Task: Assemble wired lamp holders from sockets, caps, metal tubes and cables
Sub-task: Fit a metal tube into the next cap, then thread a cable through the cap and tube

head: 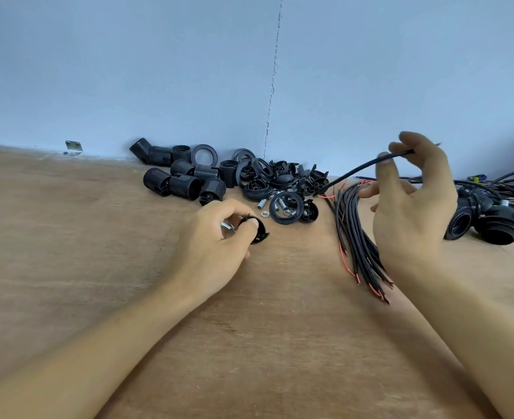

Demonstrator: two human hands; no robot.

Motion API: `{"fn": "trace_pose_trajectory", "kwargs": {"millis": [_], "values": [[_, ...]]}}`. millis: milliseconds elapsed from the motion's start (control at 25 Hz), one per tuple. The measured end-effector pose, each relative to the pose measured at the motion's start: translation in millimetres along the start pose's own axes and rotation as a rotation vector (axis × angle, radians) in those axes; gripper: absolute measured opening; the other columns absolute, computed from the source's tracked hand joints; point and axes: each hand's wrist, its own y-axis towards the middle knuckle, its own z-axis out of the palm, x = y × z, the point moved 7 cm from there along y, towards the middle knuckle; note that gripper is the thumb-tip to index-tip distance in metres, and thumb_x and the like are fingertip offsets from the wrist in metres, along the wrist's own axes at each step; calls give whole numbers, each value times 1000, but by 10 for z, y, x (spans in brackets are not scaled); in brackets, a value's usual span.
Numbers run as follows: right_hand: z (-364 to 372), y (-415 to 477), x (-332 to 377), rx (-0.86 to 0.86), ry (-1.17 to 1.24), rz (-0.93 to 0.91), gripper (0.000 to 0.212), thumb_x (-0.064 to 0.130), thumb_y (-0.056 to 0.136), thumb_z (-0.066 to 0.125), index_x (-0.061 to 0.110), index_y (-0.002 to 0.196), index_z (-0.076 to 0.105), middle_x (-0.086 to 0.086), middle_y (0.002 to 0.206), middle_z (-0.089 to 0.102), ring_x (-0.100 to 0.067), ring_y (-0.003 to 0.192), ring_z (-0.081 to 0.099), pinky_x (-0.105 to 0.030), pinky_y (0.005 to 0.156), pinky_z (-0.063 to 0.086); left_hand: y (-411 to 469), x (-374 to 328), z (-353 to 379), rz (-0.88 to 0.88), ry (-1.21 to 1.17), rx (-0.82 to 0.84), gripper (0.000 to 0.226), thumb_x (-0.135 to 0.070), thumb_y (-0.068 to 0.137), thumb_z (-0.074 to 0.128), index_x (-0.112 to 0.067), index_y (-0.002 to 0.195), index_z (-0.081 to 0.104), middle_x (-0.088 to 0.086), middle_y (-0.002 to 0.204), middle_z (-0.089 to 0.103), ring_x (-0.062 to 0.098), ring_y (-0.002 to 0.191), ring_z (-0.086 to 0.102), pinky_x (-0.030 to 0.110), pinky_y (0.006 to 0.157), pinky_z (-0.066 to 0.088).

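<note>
Looking down from the head view, I see the left hand (216, 237) curled around a black plastic cap (260, 231), gripping its rounded rim with thumb and fingertips. A short, shiny threaded metal tube (227, 226) pokes out of the same grip, just behind the cap. Both are low over the wooden table (98, 252), which has a pale, streaky grain.

The right hand (413, 207) is raised, pinching one black cable (358, 169) near its far end in its upper fingers; its lower fingers are spread loosely. The cable slants down and to the left from that hand, ending in thin red stripped wire.

Under the right hand lies a bundle (355, 237) of similar smooth black cables with red tips. Just beyond the left hand sit ribbed cylindrical sockets (183, 179) and a heap of loose caps (280, 179). Beside these is a flat ring (286, 207) with more tubes and nuts on it. To the right of the right hand lie wired holders (491, 219), black and threaded. A plain pale blue wall (159, 71) rises behind everything.
</note>
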Motion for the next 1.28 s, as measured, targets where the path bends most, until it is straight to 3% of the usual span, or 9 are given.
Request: {"fn": "trace_pose_trajectory", "kwargs": {"millis": [120, 200, 280, 520, 600, 680, 880, 1040, 1280], "values": [[-45, 34, -134, -53, 34, 101, 19, 34, 98, 55, 38, 116, 55, 27, 104, 60, -16, 56, 68, -39, 62, 52, -4, -1, 29, 1, 16, 27, 18, -23, 95, 65, -35, 83, 70, -14, 80, 70, 7, 60, 70, 19, 61, 52], [-14, 14, -198, -41, 49, 145, 20, 34, 99, 52, 35, 119, 55, 23, 105, 60, -14, 54, 66, -37, 56, 50, -14, -14, 45, 15, 10, 39, 17, -23, 95, 64, -35, 87, 71, -18, 83, 71, 8, 65, 70, 25, 66, 55], [46, -23, -245, -8, 71, 184, 22, 36, 100, 51, 32, 121, 56, 15, 107, 60, -14, 54, 65, -31, 49, 48, -26, -43, 54, 57, 24, 50, 18, -21, 96, 64, -36, 95, 74, -21, 83, 71, 7, 68, 67, 20, 67, 51], [124, -70, -373, 45, 85, 294, 28, 45, 104, 45, 28, 121, 60, 11, 89, 68, -13, 47, 60, -25, 42, 45, -28, -60, 90, 99, 71, 82, 24, -20, 102, 57, -32, 113, 75, -8, 81, 72, 16, 68, 65, 23, 63, 48], [173, -97, -373, 110, 45, 268, 22, 45, 105, 43, 37, 107, 63, 13, 72, 65, -12, 49, 56, -29, 47, 46, -22, -45, 88, 75, 60, 89, 22, -23, 102, 56, -32, 107, 76, -13, 81, 71, 12, 72, 65, 20, 65, 48], [258, -142, -361, 199, 23, 239, 28, 42, 104, 44, 33, 94, 69, 11, 62, 62, -12, 52, 54, -28, 51, 46, -16, -28, 101, 64, 70, 100, 20, -26, 102, 57, -32, 100, 75, -18, 79, 68, 10, 73, 63, 17, 65, 45], [578, -384, -315, 543, 239, 361, 15, 17, 100, 61, 11, 90, 69, -7, 75, 73, -15, 55, 59, -27, 54, 51, -5, -19, 102, 73, 59, 135, 5, -40, 92, 72, -37, 93, 76, -21, 82, 70, -4, 72, 61, 8, 65, 42], [657, -522, -220, 715, 271, 358, 11, 15, 97, 65, 4, 96, 65, -14, 78, 73, -19, 51, 60, -28, 51, 51, 1, 41, 135, 58, 58, 199, 29, -48, 72, 88, -28, 89, 76, -4, 79, 72, 16, 71, 67, 40, 72, 56], [664, -593, -153, 746, 196, 273, 22, 19, 100, 60, -3, 97, 60, -11, 70, 69, -22, 53, 64, -29, 54, 55, 6, 109, 139, -29, -164, 190, 51, -61, 66, 84, -36, 110, 76, -2, 85, 77, 22, 63, 75, 42, 65, 64]]}}
